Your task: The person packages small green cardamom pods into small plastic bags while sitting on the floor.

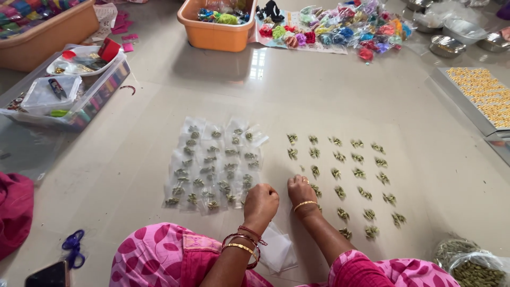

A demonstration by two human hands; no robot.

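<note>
Hands (281, 199) curl narrow, grasp unclear, beside packets (212, 165); orange tub (212, 33) holds colourful bits.

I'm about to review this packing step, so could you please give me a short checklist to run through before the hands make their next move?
1. Loose green clusters in tidy rows: ok.
2. Filled clear packets kept apart from loose ones: ok.
3. Right hand at the nearest loose cluster: ok.
4. Left hand holding a packet: cannot tell.
5. Spare empty packets near the wrists: ok.
</note>
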